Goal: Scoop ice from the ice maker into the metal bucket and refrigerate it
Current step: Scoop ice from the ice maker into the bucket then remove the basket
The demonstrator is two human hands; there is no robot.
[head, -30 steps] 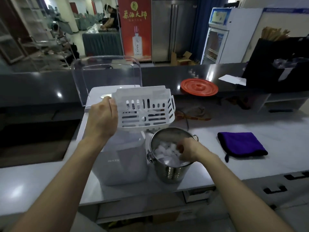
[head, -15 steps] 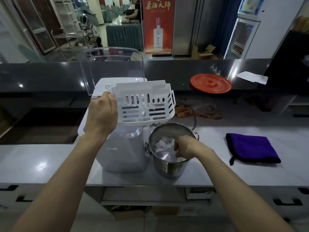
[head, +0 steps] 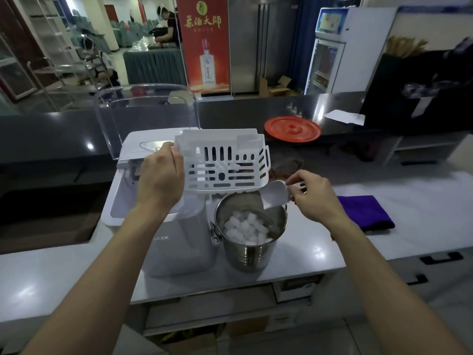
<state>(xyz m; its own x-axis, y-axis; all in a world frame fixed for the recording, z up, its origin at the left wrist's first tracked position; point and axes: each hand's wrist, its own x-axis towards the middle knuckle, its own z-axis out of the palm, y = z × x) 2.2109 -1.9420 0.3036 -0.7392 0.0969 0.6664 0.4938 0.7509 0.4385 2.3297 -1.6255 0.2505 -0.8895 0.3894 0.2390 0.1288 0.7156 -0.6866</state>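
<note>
Ice [head: 247, 228] lies in a heap of pale cubes at the bottom of the metal bucket [head: 249, 254], which stands upright on the near edge of the grey bench [head: 320, 247], just to the right of the ice maker [head: 179, 242]. The ice maker is a white box with its clear lid [head: 146, 111] raised at the far side, and its top opening is uncovered.

The left hand [head: 160, 179] holds a white slotted basket [head: 225, 162] in the air, above the ice maker's right part and the bucket's far rim. Its grip is curled round the basket's left edge, with the thumb on the near face. The basket is tipped so that its slotted underside faces the camera. Whether any ice is left inside it I cannot tell.

The right hand [head: 313, 193] is to the right of the basket and above the bucket's far right rim. Its grip pinches the handle of a small white scoop [head: 275, 194] between thumb and fingers. The scoop's bowl points left and down over the bucket, just below the basket's right corner.

A purple cloth [head: 364, 211] lies folded on the bench, right of the bucket and apart from it. On the dark raised counter beyond sit a round red lid [head: 292, 129] and, further right, a sheet of white paper [head: 344, 116]. A glass-door fridge [head: 325, 65] stands against the far wall on the right.
</note>
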